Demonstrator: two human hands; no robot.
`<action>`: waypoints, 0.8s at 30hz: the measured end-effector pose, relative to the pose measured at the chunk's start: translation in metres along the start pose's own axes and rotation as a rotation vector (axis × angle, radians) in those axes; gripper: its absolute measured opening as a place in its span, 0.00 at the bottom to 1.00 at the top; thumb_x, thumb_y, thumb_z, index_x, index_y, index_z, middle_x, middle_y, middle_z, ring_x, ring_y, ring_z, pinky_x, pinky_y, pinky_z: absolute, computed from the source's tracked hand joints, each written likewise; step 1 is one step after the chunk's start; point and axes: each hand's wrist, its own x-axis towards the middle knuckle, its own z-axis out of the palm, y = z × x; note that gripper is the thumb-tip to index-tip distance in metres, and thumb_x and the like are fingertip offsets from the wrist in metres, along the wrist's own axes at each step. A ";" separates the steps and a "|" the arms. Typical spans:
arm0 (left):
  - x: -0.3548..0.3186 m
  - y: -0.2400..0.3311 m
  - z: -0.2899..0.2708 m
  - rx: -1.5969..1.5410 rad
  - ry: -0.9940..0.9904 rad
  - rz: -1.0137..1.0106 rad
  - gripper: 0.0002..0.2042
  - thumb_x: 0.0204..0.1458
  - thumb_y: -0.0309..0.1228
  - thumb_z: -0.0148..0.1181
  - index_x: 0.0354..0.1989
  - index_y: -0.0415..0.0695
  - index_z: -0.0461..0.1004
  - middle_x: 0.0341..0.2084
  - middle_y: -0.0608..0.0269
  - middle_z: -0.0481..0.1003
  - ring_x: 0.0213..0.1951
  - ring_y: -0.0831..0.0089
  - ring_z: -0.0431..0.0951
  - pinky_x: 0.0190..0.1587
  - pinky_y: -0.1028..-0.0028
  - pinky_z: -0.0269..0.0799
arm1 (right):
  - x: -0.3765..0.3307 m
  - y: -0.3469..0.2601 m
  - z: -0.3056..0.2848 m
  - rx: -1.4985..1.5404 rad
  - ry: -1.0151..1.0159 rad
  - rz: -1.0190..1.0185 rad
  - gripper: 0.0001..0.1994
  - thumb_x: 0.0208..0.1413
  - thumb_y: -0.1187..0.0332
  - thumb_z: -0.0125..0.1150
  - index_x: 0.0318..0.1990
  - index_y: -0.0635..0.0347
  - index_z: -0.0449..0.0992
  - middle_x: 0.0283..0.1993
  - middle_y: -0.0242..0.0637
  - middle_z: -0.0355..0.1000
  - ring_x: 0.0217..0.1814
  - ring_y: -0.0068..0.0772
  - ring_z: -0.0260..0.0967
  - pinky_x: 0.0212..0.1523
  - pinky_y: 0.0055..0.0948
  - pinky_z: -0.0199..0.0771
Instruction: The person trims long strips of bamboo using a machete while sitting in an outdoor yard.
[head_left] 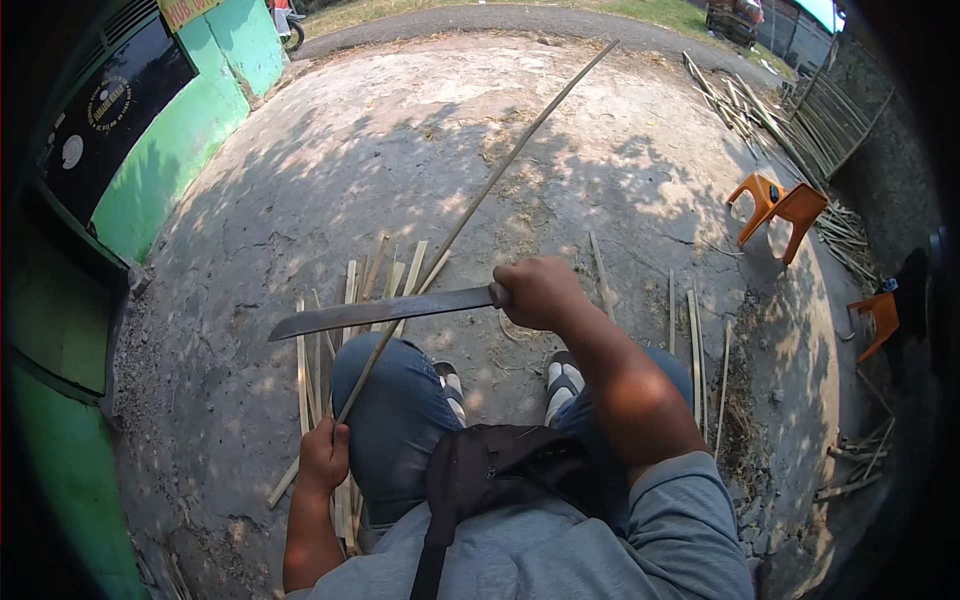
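Note:
My right hand (540, 291) is closed round the handle of a machete (385, 312), whose long grey blade points left above my knees. A long thin bamboo strip (500, 165) slants from my lap toward the far right. Its near end is gripped in my closed left hand (325, 455), beside my left thigh. The blade crosses the strip just beyond my left knee; whether they touch I cannot tell. Pale split bamboo strips (301, 365) lie on the ground around my left leg.
More bamboo strips (696, 350) lie right of my right leg. An orange plastic chair (775, 205) stands to the right, with bamboo piles (745, 115) behind it. A green wall (165, 180) bounds the left side. A road (450, 18) runs along the far edge.

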 end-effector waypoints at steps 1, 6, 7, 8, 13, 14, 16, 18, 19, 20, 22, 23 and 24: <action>-0.002 -0.003 0.000 -0.005 0.002 -0.001 0.27 0.70 0.52 0.52 0.29 0.38 0.66 0.18 0.40 0.69 0.26 0.35 0.74 0.27 0.52 0.66 | 0.002 0.011 -0.003 0.091 0.062 0.108 0.10 0.59 0.59 0.61 0.32 0.53 0.81 0.30 0.47 0.78 0.36 0.58 0.78 0.39 0.55 0.78; 0.000 0.001 0.001 0.033 0.009 0.000 0.27 0.70 0.53 0.52 0.28 0.38 0.66 0.18 0.40 0.69 0.25 0.35 0.74 0.27 0.52 0.66 | -0.003 0.059 -0.003 0.259 0.296 0.402 0.09 0.60 0.62 0.62 0.34 0.56 0.81 0.32 0.52 0.78 0.37 0.62 0.77 0.38 0.54 0.76; 0.001 0.003 0.000 0.043 0.007 0.001 0.28 0.70 0.53 0.52 0.28 0.38 0.65 0.18 0.40 0.69 0.25 0.35 0.74 0.27 0.52 0.66 | -0.006 0.062 0.000 0.312 0.344 0.395 0.08 0.59 0.63 0.63 0.33 0.58 0.79 0.31 0.53 0.77 0.36 0.63 0.76 0.35 0.53 0.75; 0.001 0.003 0.000 0.040 0.003 0.001 0.28 0.70 0.53 0.52 0.28 0.38 0.65 0.18 0.40 0.69 0.25 0.35 0.74 0.27 0.52 0.66 | -0.008 0.057 -0.002 0.309 0.342 0.399 0.08 0.59 0.63 0.63 0.33 0.58 0.79 0.31 0.53 0.77 0.36 0.63 0.76 0.35 0.53 0.75; 0.002 0.002 0.003 0.021 -0.013 0.005 0.28 0.70 0.53 0.52 0.27 0.38 0.65 0.18 0.40 0.69 0.25 0.35 0.74 0.27 0.52 0.65 | -0.009 0.004 0.006 0.123 0.150 0.048 0.07 0.57 0.63 0.62 0.32 0.55 0.78 0.27 0.48 0.75 0.32 0.61 0.76 0.34 0.54 0.76; 0.002 0.003 0.003 0.025 -0.012 0.008 0.28 0.70 0.53 0.52 0.27 0.38 0.65 0.18 0.40 0.69 0.25 0.35 0.74 0.27 0.52 0.65 | -0.009 -0.007 0.004 0.056 0.089 -0.012 0.08 0.57 0.62 0.62 0.31 0.54 0.77 0.26 0.47 0.75 0.32 0.59 0.77 0.34 0.54 0.76; 0.001 0.003 0.001 0.019 0.009 0.005 0.28 0.70 0.52 0.52 0.27 0.38 0.65 0.18 0.40 0.69 0.25 0.35 0.74 0.27 0.52 0.65 | -0.006 -0.015 0.003 0.018 0.081 -0.072 0.08 0.57 0.61 0.62 0.30 0.53 0.77 0.26 0.46 0.75 0.31 0.58 0.77 0.34 0.54 0.76; 0.001 -0.001 0.003 0.032 0.014 0.012 0.28 0.70 0.52 0.51 0.27 0.38 0.65 0.18 0.40 0.69 0.25 0.35 0.74 0.27 0.52 0.65 | -0.004 -0.015 0.005 -0.015 0.063 -0.134 0.08 0.56 0.61 0.62 0.29 0.53 0.76 0.26 0.45 0.76 0.30 0.57 0.77 0.34 0.54 0.76; -0.001 -0.003 0.003 0.039 0.020 0.022 0.27 0.70 0.52 0.51 0.27 0.38 0.65 0.18 0.40 0.69 0.25 0.35 0.74 0.27 0.52 0.66 | -0.001 -0.008 0.003 0.006 0.081 -0.052 0.08 0.57 0.61 0.61 0.30 0.53 0.77 0.26 0.45 0.75 0.31 0.58 0.77 0.34 0.56 0.76; -0.003 -0.003 0.002 0.043 0.021 0.018 0.27 0.70 0.52 0.51 0.27 0.38 0.65 0.18 0.40 0.69 0.25 0.35 0.74 0.27 0.52 0.66 | 0.002 0.002 0.001 0.024 0.099 0.031 0.08 0.57 0.62 0.61 0.30 0.54 0.77 0.25 0.46 0.75 0.31 0.59 0.77 0.35 0.57 0.76; 0.001 0.003 0.006 0.027 0.013 -0.002 0.28 0.71 0.52 0.48 0.28 0.37 0.65 0.19 0.40 0.68 0.25 0.37 0.73 0.29 0.53 0.65 | 0.002 0.027 0.004 0.095 0.297 0.166 0.08 0.59 0.63 0.60 0.31 0.56 0.78 0.26 0.52 0.75 0.34 0.63 0.76 0.35 0.57 0.76; 0.001 0.005 0.005 0.024 0.014 0.001 0.28 0.71 0.52 0.48 0.28 0.37 0.65 0.19 0.40 0.68 0.25 0.37 0.73 0.29 0.53 0.65 | 0.002 0.037 0.004 0.140 0.320 0.260 0.08 0.59 0.63 0.60 0.32 0.57 0.77 0.27 0.53 0.75 0.34 0.64 0.75 0.36 0.57 0.76; 0.001 0.009 0.003 0.042 0.005 -0.008 0.28 0.71 0.53 0.49 0.28 0.37 0.65 0.19 0.40 0.68 0.25 0.36 0.73 0.29 0.53 0.65 | 0.001 0.045 0.004 0.184 0.343 0.354 0.08 0.60 0.64 0.61 0.32 0.58 0.77 0.28 0.54 0.75 0.35 0.65 0.75 0.36 0.58 0.76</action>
